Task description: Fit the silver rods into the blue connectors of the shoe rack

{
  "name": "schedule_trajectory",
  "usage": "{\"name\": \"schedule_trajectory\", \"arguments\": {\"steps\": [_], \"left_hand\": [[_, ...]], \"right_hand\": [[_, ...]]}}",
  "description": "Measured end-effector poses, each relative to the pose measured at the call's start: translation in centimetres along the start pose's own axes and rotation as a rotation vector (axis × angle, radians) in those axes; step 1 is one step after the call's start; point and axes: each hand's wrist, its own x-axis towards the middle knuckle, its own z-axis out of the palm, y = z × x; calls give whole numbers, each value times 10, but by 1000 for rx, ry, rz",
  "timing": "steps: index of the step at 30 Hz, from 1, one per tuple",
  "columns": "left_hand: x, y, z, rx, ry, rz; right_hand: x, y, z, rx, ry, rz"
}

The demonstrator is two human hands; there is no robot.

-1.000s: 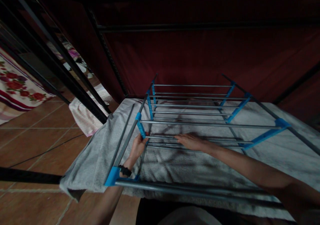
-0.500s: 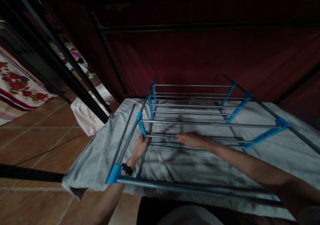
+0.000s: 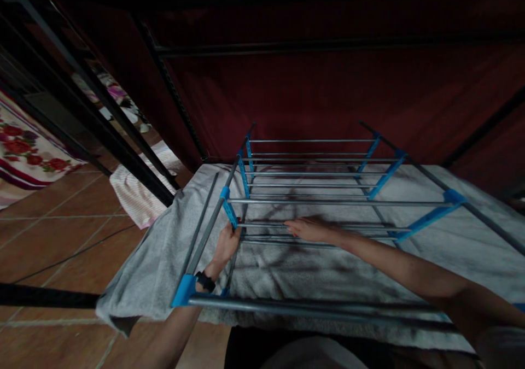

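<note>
A rack of grey metal tubes (image 3: 340, 202) with blue plastic brackets lies on its side before me. My left hand (image 3: 227, 244), a dark band at its wrist, is closed round the lower end of a left-hand blue bracket (image 3: 229, 214), where a thin rod meets it. Further right, my right hand (image 3: 307, 230) has its fingers closed on that thin metal rod (image 3: 260, 224); its fingertips are partly hidden. A blue corner piece (image 3: 184, 291) joins the nearest tubes in front of my left wrist.
Grey cloth (image 3: 151, 254) covers the surface under the rack. A loose-looking tube (image 3: 200, 224) lies along its left side. Dark posts (image 3: 139, 167) stand at left, a dark red curtain (image 3: 307, 95) hangs behind. A cable (image 3: 77, 253) crosses the tiled floor (image 3: 53, 238).
The view has shifted slightly, so the rack and hands appear a little further left. Both hands keep their places on the bracket and rod.
</note>
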Motion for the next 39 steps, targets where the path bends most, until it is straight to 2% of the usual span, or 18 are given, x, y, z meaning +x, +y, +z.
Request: {"name": "schedule_trajectory", "arguments": {"steps": [4,9,13,21,23,26,28,29,31,34,37,39], "left_hand": [[3,-4,-2,-3,-8,-1],[12,-11,-3,51,3,-9],[15,-12,-3,80,0,1],[17,-13,-4,151,-4,-8],[18,-16,-4,133,-13,-16],[17,-22,1,59,-33,-54],[14,-28,6,-20,-48,-107],[12,-31,9,-71,-52,-131],[6,-38,14,-195,-62,-139],[-5,-46,13,-320,-74,-90],[-16,-51,6,-317,-51,-128],[-21,-52,3,-358,-39,-157]], "right_hand": [[-13,-9,-2,-139,97,8],[-33,-5,-5,-322,177,70],[-42,3,-2,-324,142,126],[-37,19,4,-291,117,83],[-39,15,3,-331,146,27],[-45,3,7,-418,164,-239],[-50,-5,17,-433,96,-394],[-51,-8,23,-428,54,-416],[-53,-8,38,-411,7,-362],[-52,3,58,-352,56,-150],[-46,16,64,-271,71,59],[-42,18,62,-243,26,121]]}}
